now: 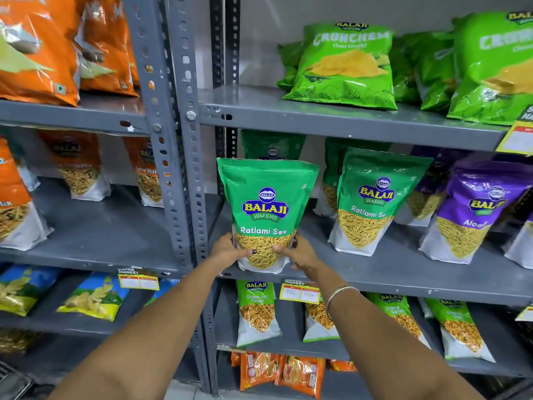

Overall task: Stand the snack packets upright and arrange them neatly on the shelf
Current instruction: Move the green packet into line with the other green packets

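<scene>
Green sev packet upright, lower corners hidden by both hands

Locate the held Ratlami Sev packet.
Head view, centre: the Ratlami Sev packet stands upright at the middle shelf's front-left edge, between left hand and right hand, beside the upright post.

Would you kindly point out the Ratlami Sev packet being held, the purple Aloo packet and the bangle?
Ratlami Sev packet (265, 209), head view, on the Balaji logo at its front.
Purple Aloo packet (473, 215), head view, on its purple front panel.
Bangle (340, 295), head view, on the band at the right wrist.
</scene>
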